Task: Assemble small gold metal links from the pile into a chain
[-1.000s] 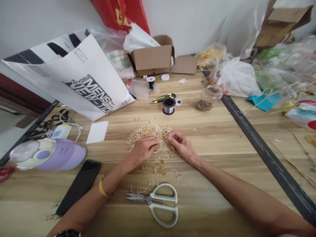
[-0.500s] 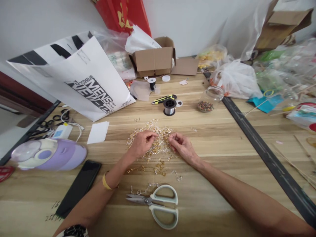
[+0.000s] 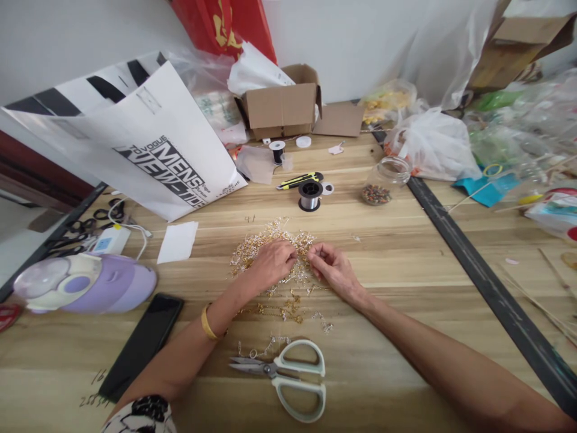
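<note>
A pile of gold and silver chain pieces [image 3: 252,248] lies in the middle of the wooden table. Over the pile, my left hand [image 3: 274,263] is closed, its fingertips pinched near the right part of the heap. At the heap's right edge my right hand [image 3: 331,267] is closed too, thumb against forefinger. What either pinch holds is too small to make out. Nearer to me lie gold chains [image 3: 292,310], a small silver chain [image 3: 323,322] and another silver chain [image 3: 273,345]. Scissors with pale handles [image 3: 299,379] rest below them, blades pointing left.
Behind the pile are a wire spool [image 3: 309,196], a box cutter [image 3: 300,180] and a jar of beads [image 3: 377,186]. A black phone [image 3: 142,346] and a purple bottle [image 3: 112,282] lie left. A white paper bag [image 3: 180,150] leans at back left; plastic bags [image 3: 435,144] sit back right.
My left hand has moved right across the pile, closer to my right hand. The right hand has stayed almost still. The view has shifted slightly.
</note>
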`<state>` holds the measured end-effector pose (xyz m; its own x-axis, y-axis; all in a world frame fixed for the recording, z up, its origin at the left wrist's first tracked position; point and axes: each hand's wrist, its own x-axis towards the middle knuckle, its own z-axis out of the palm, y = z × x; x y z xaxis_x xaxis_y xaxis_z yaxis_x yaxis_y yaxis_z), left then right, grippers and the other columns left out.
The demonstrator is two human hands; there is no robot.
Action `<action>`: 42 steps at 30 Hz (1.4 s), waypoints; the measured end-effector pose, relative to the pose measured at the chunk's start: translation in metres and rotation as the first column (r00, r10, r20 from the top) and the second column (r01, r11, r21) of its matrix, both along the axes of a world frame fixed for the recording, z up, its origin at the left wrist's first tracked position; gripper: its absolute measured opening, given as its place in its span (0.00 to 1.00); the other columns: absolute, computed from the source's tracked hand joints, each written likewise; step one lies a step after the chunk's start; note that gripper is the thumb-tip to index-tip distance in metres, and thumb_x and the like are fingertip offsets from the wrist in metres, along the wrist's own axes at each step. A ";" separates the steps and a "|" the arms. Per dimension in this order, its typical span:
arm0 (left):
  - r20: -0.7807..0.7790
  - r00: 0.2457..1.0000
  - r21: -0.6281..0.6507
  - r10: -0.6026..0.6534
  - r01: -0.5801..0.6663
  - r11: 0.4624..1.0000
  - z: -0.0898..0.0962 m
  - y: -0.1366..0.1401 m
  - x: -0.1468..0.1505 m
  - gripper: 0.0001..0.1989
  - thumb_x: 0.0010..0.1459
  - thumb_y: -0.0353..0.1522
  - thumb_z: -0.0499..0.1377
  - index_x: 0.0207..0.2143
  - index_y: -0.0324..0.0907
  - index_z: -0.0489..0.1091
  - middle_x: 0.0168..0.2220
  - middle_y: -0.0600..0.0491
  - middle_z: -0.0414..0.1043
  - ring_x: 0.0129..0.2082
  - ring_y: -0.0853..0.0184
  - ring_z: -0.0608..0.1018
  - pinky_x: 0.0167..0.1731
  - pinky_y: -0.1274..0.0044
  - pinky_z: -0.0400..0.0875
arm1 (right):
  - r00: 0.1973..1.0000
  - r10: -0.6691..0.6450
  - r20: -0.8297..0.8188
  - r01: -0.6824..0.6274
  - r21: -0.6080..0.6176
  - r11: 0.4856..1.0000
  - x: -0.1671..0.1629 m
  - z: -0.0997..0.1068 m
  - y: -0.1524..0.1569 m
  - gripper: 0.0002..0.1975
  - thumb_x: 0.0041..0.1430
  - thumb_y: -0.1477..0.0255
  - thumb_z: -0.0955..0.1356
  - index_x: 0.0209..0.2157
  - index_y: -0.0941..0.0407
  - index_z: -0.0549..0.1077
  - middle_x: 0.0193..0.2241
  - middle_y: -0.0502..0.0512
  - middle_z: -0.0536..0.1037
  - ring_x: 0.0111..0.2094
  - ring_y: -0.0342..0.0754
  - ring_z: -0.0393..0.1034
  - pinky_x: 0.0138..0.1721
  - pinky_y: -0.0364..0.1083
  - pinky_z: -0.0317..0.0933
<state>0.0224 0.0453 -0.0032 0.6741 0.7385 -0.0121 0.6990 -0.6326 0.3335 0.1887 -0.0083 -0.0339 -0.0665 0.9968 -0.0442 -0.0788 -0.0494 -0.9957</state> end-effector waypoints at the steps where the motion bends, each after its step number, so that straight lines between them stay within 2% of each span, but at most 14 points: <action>1: 0.010 1.000 -0.005 0.009 -0.009 1.000 0.000 0.001 -0.001 0.08 0.56 0.26 0.54 0.27 0.39 0.72 0.29 0.51 0.71 0.34 0.64 0.72 0.38 0.74 0.65 | 1.000 0.001 0.001 -0.001 0.000 1.000 0.000 0.000 0.000 0.14 0.55 0.60 0.67 0.29 0.58 0.67 0.14 0.43 0.62 0.15 0.37 0.53 0.17 0.39 0.47; 4: 0.098 0.992 -0.083 0.080 -0.072 0.994 0.001 0.003 -0.007 0.06 0.55 0.27 0.56 0.27 0.39 0.72 0.29 0.52 0.72 0.33 0.65 0.72 0.37 0.74 0.65 | 1.000 0.004 -0.003 -0.004 -0.006 1.000 0.000 0.000 0.000 0.14 0.55 0.60 0.67 0.29 0.58 0.67 0.14 0.44 0.63 0.15 0.37 0.53 0.16 0.38 0.47; 6: 0.193 0.969 -0.221 0.156 -0.112 0.969 0.003 0.006 -0.012 0.06 0.55 0.29 0.57 0.28 0.39 0.73 0.28 0.52 0.73 0.30 0.67 0.72 0.35 0.76 0.65 | 1.000 0.006 -0.011 -0.006 -0.010 1.000 0.000 0.000 0.000 0.14 0.55 0.60 0.67 0.29 0.58 0.67 0.15 0.44 0.63 0.15 0.37 0.54 0.16 0.38 0.48; 9: 0.324 0.907 -0.444 0.267 -0.103 0.890 0.005 0.009 -0.019 0.07 0.55 0.33 0.58 0.30 0.38 0.73 0.29 0.52 0.75 0.29 0.69 0.73 0.32 0.78 0.66 | 1.000 0.009 -0.014 -0.010 -0.026 1.000 0.000 -0.001 0.000 0.14 0.55 0.60 0.68 0.30 0.57 0.67 0.15 0.43 0.63 0.15 0.37 0.53 0.16 0.38 0.47; 11: 0.374 0.871 -0.539 0.318 -0.075 0.839 0.005 0.010 -0.024 0.08 0.54 0.34 0.58 0.30 0.37 0.73 0.28 0.52 0.75 0.29 0.69 0.74 0.32 0.79 0.66 | 1.000 0.006 -0.010 -0.007 -0.033 0.999 0.000 -0.001 0.000 0.14 0.55 0.60 0.68 0.30 0.57 0.67 0.14 0.43 0.62 0.15 0.37 0.53 0.15 0.38 0.46; 15: 0.415 0.826 -0.658 0.382 -0.018 0.753 0.001 0.012 -0.027 0.09 0.53 0.35 0.59 0.30 0.36 0.73 0.28 0.51 0.76 0.28 0.70 0.75 0.33 0.79 0.68 | 1.000 0.006 -0.002 -0.006 -0.033 0.999 0.000 -0.002 0.000 0.14 0.55 0.60 0.68 0.30 0.57 0.67 0.15 0.43 0.62 0.15 0.37 0.53 0.16 0.38 0.47; 17: 0.419 0.820 -0.677 0.390 -0.005 0.736 -0.001 0.012 -0.028 0.10 0.52 0.35 0.60 0.30 0.36 0.73 0.28 0.50 0.76 0.29 0.69 0.76 0.33 0.78 0.69 | 1.000 0.005 0.000 -0.005 -0.029 1.000 0.000 -0.002 0.000 0.14 0.55 0.60 0.68 0.30 0.57 0.67 0.15 0.43 0.62 0.15 0.37 0.53 0.16 0.38 0.48; 24: 0.418 0.812 -0.681 0.407 -0.016 0.732 -0.001 0.013 -0.028 0.10 0.51 0.35 0.61 0.29 0.35 0.73 0.27 0.50 0.76 0.28 0.70 0.76 0.32 0.78 0.69 | 1.000 0.004 0.006 -0.004 -0.018 1.000 0.000 -0.003 0.000 0.15 0.55 0.59 0.67 0.30 0.57 0.66 0.15 0.44 0.63 0.15 0.38 0.54 0.16 0.39 0.49; 31: 0.431 0.826 -0.617 0.363 -0.023 0.786 -0.004 0.012 -0.028 0.09 0.53 0.35 0.60 0.30 0.36 0.74 0.28 0.50 0.78 0.28 0.69 0.77 0.32 0.79 0.70 | 1.000 0.008 0.020 -0.008 -0.043 0.999 0.000 -0.001 0.000 0.17 0.53 0.57 0.68 0.30 0.57 0.67 0.14 0.43 0.62 0.15 0.39 0.54 0.16 0.39 0.49; 36: 0.409 0.828 -0.553 0.384 -0.110 0.826 0.007 0.010 -0.026 0.09 0.53 0.34 0.60 0.33 0.37 0.76 0.32 0.50 0.79 0.33 0.67 0.79 0.36 0.77 0.72 | 1.000 0.011 0.016 -0.011 -0.037 0.999 -0.001 -0.001 -0.001 0.16 0.54 0.58 0.68 0.29 0.57 0.66 0.14 0.43 0.62 0.15 0.38 0.54 0.16 0.39 0.48; 42: 0.372 0.852 -0.481 0.369 -0.163 0.861 0.022 0.014 -0.035 0.12 0.56 0.33 0.56 0.38 0.37 0.75 0.33 0.50 0.79 0.33 0.67 0.79 0.35 0.76 0.72 | 1.000 0.011 -0.004 -0.011 -0.037 0.999 -0.001 -0.002 0.000 0.16 0.53 0.58 0.68 0.29 0.57 0.67 0.14 0.43 0.63 0.14 0.38 0.53 0.16 0.39 0.48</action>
<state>-0.0123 0.0595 0.0190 0.4599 0.8806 -0.1142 0.5322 -0.1704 0.8293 0.1882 -0.0085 -0.0360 -0.0772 0.9938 -0.0803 -0.0821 -0.0866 -0.9929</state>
